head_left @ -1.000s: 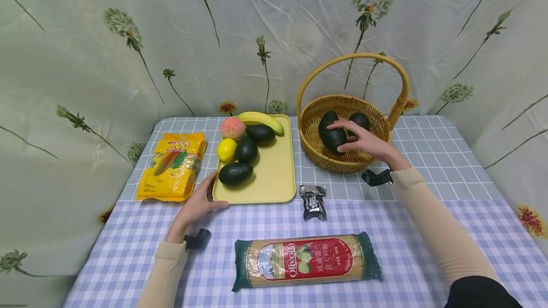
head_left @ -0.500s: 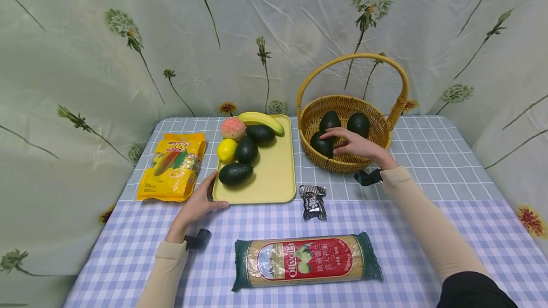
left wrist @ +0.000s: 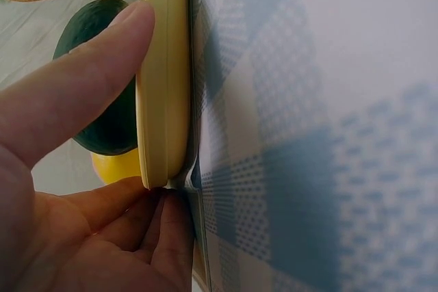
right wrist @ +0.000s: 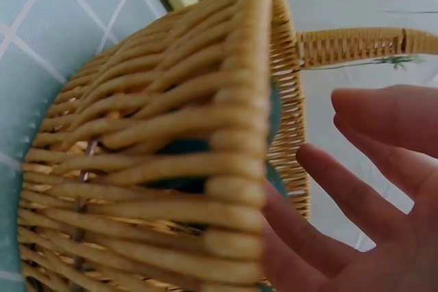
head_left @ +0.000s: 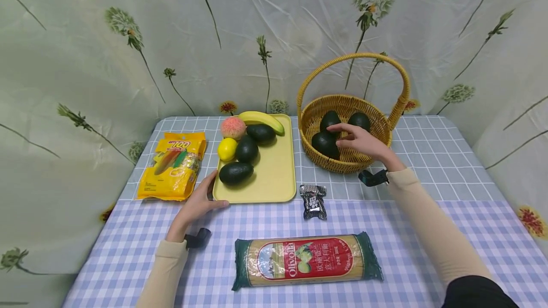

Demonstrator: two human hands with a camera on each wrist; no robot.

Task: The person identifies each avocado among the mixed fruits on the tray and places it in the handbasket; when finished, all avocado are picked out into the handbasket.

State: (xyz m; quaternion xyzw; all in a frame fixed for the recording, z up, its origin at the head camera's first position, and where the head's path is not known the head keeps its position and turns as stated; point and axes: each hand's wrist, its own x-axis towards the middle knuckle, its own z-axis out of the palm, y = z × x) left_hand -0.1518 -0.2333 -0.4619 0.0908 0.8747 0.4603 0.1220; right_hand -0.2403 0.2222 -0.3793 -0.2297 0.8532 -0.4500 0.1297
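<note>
At the basket's (head_left: 316, 158) mouth, the right hand (head_left: 364, 142) spreads loosely near three avocados (head_left: 325, 145); left of the basket, the left hand (head_left: 200, 206) grips the tray's (head_left: 274, 171) corner.

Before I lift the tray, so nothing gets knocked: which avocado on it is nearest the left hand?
The front avocado on the yellow tray; the middle avocado and back avocado lie farther from the left hand.

Floral-print backdrop (head_left: 192, 27), checked cloth-covered table (head_left: 355, 217)

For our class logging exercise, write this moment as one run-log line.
left hand: holds tray corner; right hand: empty, over basket; basket: three avocados
</note>
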